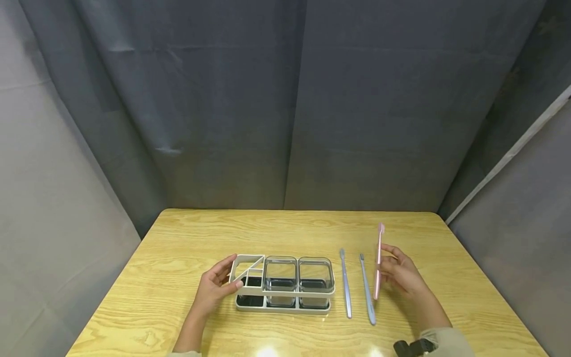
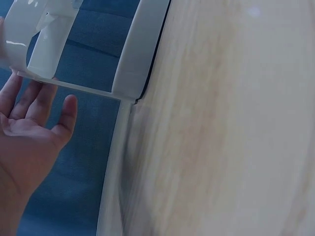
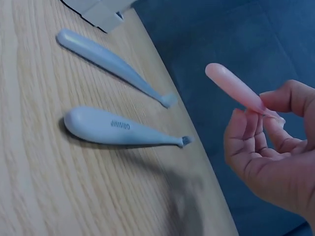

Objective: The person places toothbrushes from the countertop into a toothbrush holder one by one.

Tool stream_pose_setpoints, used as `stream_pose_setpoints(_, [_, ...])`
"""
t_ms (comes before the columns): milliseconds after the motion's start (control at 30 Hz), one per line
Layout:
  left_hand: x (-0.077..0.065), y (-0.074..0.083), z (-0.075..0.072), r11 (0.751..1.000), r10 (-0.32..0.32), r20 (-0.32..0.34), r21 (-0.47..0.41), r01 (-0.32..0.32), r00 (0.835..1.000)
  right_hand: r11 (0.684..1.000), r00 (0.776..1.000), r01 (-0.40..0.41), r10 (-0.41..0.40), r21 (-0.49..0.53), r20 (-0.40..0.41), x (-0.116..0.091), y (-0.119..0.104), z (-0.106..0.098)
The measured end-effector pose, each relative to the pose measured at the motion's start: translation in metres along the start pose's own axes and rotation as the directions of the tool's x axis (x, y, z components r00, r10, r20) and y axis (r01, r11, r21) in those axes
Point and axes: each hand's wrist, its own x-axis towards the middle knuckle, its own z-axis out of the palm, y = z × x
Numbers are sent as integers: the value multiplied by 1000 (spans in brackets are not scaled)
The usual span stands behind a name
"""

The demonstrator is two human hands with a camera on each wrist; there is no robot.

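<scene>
A white toothbrush holder (image 1: 296, 294) with a dark base stands on the table, carrying two clear cups (image 1: 281, 286) in its middle and right sections. At its left end, my left hand (image 1: 210, 290) grips the upper frame, thumb in front and fingers behind; the left wrist view shows fingertips against the holder's end (image 2: 129, 64). Raised off the table, a pink toothbrush (image 1: 378, 267) is pinched by my right hand (image 1: 403, 276), bristle head upward. In the right wrist view its thick handle (image 3: 234, 87) sticks out past the thumb and fingers.
Two bluish toothbrushes lie on the wooden table (image 1: 187, 238) between the holder and my right hand: one nearer the holder (image 1: 346, 290), another nearer the hand (image 1: 368, 297). Grey curtains (image 1: 223, 124) hang behind the table and at both sides.
</scene>
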Motion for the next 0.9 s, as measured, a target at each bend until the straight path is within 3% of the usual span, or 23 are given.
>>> stream_pose_setpoints(567, [3, 10, -3, 998, -48, 24, 34, 47, 999, 988, 987, 158, -158, -4, -34, -5, -22, 32])
stream_pose_setpoints(733, [2, 11, -2, 997, -71, 14, 8, 71, 997, 980, 980, 198, -199, -14, -16, -6, -27, 40])
stream_pose_setpoints(900, [2, 10, -2, 998, -55, 22, 11, 55, 998, 976, 976, 216, -216, -8, 0, -7, -32, 45])
